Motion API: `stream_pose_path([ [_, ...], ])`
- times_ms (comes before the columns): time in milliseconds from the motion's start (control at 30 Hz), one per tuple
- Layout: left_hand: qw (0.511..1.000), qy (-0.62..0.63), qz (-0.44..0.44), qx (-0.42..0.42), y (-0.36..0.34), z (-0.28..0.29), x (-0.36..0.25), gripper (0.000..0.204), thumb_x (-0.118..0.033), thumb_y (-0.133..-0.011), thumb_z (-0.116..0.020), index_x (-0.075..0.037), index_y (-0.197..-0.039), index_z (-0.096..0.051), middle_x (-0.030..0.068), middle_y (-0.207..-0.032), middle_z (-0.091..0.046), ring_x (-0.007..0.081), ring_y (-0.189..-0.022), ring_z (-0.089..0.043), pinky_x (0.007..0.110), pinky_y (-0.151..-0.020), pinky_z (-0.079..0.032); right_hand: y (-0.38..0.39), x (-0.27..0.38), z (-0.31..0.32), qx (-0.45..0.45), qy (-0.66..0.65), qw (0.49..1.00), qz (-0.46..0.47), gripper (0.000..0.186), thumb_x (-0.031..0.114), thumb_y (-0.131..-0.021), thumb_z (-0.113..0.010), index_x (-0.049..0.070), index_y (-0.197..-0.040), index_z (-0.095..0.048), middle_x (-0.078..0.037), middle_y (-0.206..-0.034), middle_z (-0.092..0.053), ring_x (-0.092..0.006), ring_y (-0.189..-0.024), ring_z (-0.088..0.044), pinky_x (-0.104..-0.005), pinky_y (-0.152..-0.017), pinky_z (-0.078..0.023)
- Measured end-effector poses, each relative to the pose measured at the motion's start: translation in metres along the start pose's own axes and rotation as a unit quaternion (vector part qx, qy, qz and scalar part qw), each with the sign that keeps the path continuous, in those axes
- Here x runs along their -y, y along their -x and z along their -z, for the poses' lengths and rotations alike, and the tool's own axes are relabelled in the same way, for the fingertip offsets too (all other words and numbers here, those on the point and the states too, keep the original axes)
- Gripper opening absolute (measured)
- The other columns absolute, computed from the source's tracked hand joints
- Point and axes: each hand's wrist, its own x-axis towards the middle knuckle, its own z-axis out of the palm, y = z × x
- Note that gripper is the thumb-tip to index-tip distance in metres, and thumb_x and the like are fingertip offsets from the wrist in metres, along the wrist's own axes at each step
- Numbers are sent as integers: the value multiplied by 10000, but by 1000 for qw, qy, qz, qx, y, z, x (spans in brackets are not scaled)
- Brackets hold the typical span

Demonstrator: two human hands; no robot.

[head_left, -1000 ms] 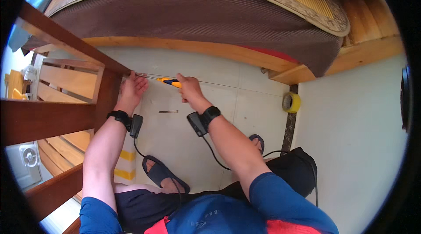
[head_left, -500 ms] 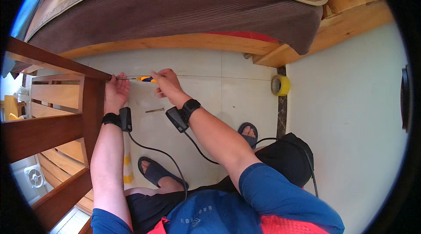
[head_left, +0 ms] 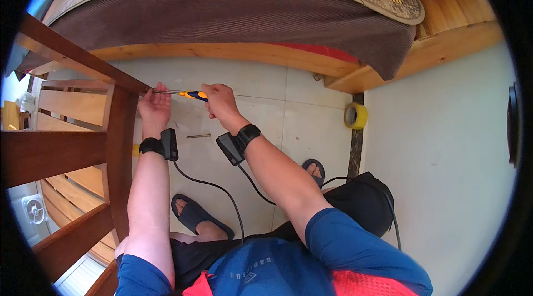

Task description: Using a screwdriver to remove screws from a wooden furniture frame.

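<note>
A screwdriver (head_left: 194, 95) with a yellow and dark blue handle lies level, its thin metal shaft pointing left at the corner of a dark brown wooden frame (head_left: 123, 129). My right hand (head_left: 221, 103) is closed round the handle's end. At the frame's corner, my left hand (head_left: 155, 107) has its palm showing and fingers stretched out, with the shaft passing across them. The shaft's tip is hidden by the left hand and the wood, so I cannot tell what it meets. A long metal bolt (head_left: 199, 135) rests on the tiled floor below my hands.
A bed with a brown cover (head_left: 233, 16) and wooden side rail (head_left: 222, 51) spans the far side. A yellow tape roll (head_left: 356, 115) sits against the white wall (head_left: 438, 129) at right. Black cables (head_left: 214, 184) run from my wrist devices. A small white fan (head_left: 34, 210) shows at left.
My right hand has closed more fully round the screwdriver handle. The view has shifted slightly, so frame, hands and screwdriver appear a little further right. My left hand stays at the frame's corner.
</note>
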Motion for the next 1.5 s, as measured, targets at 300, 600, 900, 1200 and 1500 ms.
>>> stream_pose_path([
  [300,998,55,-2,-12,5,-5,4,257,-175,-1055,-477,13,-1223,-530,199,-1421,-596,348,-1286,-589,515,-1155,-469,5,-10,6,28,-78,996,-40,394,413,-1001,-716,49,-1120,-628,-5,-774,-579,-102,-591,-508,-265,-494,-438],
  [600,996,91,24,0,14,-10,8,326,-191,-1053,-450,52,-1243,-555,200,-1398,-615,355,-1298,-589,492,-1157,-472,-3,-11,4,-18,-95,995,-20,323,391,-1054,-653,82,-1144,-638,-9,-704,-585,-116,-533,-547,-284,-498,-493],
  [900,997,81,15,-13,14,-15,18,292,-167,-1053,-471,58,-1199,-585,215,-1340,-646,354,-1270,-613,481,-1123,-504,-14,-13,23,18,63,997,-45,374,295,-1004,-715,98,-1292,-580,-42,-1024,-641,-126,-721,-615,-305,-591,-540],
  [1200,999,49,0,-11,5,1,2,187,-128,-1020,-548,-3,-1156,-576,173,-1271,-681,330,-1202,-655,477,-1098,-530,-4,-6,2,19,-155,985,-80,339,318,-1018,-689,90,-1242,-577,-15,-799,-602,-97,-583,-521,-304,-509,-487],
  [1500,999,5,-5,-32,-9,4,7,197,-194,-1066,-619,-45,-1189,-579,133,-1272,-684,263,-1200,-659,419,-1098,-539,2,-3,8,42,-109,986,-116,278,333,-1034,-653,89,-1160,-603,-18,-788,-586,-124,-598,-552,-322,-560,-526],
])
